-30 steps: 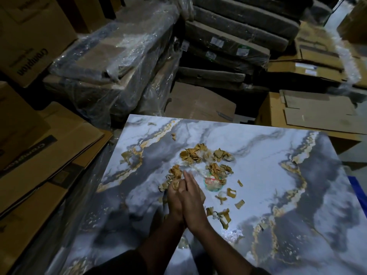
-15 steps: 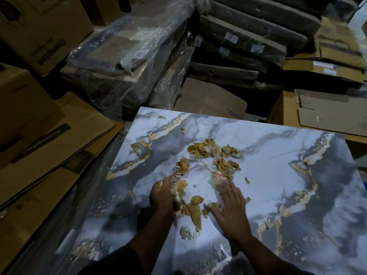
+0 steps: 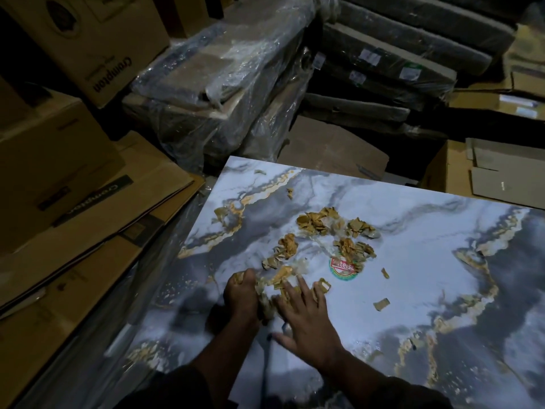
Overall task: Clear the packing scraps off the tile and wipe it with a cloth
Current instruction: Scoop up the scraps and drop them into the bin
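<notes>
Lying among stacked cartons [image 3: 88, 45], marbled tile [image 3: 413, 261]; left hand [image 3: 240, 293] grips scraps [image 3: 274, 287], right hand [image 3: 309, 317] fingers flat.

— What sort of place is this?
— A dim storeroom or warehouse: brown cartons [image 3: 97, 51] printed "Crompton", flattened cardboard [image 3: 88, 202], plastic-wrapped packs [image 3: 224, 93] and stacked dark flat boxes [image 3: 392, 63] crowd round 1 marble-look tile [image 3: 427, 261].

Marbled tile [image 3: 413, 261] bears torn brown packing scraps [image 3: 317, 222] and a round sticker [image 3: 345, 269].
</notes>
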